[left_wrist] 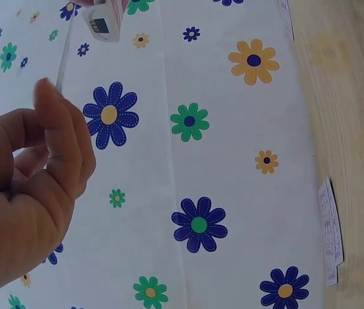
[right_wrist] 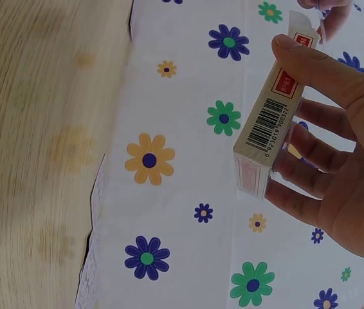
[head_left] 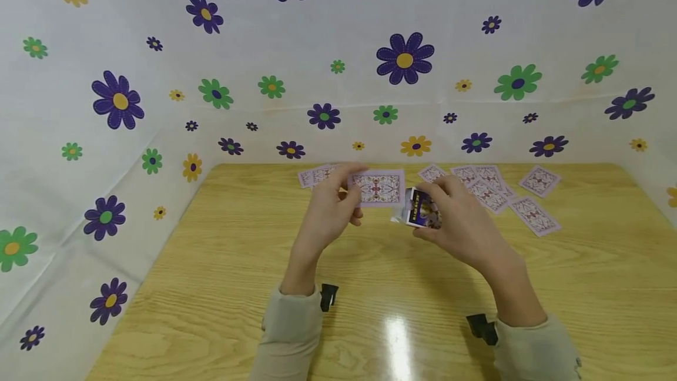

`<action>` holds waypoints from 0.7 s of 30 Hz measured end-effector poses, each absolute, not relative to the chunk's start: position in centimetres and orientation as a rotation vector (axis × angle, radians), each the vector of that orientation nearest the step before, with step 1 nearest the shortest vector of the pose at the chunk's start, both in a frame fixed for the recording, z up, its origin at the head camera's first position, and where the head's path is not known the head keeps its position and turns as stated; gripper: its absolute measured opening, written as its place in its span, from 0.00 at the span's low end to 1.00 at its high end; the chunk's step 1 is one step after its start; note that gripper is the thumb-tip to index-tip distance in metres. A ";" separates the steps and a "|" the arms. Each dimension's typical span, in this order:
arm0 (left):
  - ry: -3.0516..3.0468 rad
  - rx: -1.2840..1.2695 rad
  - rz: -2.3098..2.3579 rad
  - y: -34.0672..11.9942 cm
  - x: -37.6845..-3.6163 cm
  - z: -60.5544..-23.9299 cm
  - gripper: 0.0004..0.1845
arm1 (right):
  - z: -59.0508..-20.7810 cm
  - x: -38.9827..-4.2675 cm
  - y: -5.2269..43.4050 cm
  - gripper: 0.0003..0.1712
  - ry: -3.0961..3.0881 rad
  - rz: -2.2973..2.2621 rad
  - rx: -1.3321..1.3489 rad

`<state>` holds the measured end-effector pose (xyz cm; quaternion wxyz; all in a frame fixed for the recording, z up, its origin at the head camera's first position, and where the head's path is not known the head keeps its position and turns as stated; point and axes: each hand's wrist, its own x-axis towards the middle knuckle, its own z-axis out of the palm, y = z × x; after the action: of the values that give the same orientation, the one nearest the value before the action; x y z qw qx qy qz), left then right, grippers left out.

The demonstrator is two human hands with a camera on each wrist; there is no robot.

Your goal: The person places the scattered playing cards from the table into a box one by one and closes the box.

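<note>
Cards lie face down in loose clusters along the far edge of your wooden table point(head_left: 222, 263), some on the left point(head_left: 316, 175) and more on the right point(head_left: 534, 214). Your left hand point(head_left: 330, 210) pinches a single card point(head_left: 378, 187) between thumb and curled fingers, held up just beside the card box point(head_left: 421, 209). Your right hand point(head_left: 459, 219) wraps thumb and fingers around that box, whose barcode side point(right_wrist: 267, 122) shows in the right wrist view, its flap open at the top. Both hands hover above the table's middle, close together.
</note>
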<state>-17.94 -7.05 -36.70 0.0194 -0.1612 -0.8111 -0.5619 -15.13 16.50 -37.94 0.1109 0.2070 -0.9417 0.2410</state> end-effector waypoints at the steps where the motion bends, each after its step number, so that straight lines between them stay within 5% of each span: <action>1: -2.528 -0.511 -1.705 -7.0 -17.9 -36.7 0.23 | -37.9 -15.1 16.5 0.44 -2.769 0.705 0.608; 21: -2.656 -0.570 -1.440 -5.4 -17.0 -36.4 0.27 | -38.1 -15.0 16.6 0.45 -2.746 0.660 0.639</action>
<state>-16.98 -5.39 -36.43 0.0334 -0.1854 -0.8634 -0.4681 -15.04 16.56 -38.14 0.1227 0.2191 -0.9412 0.2262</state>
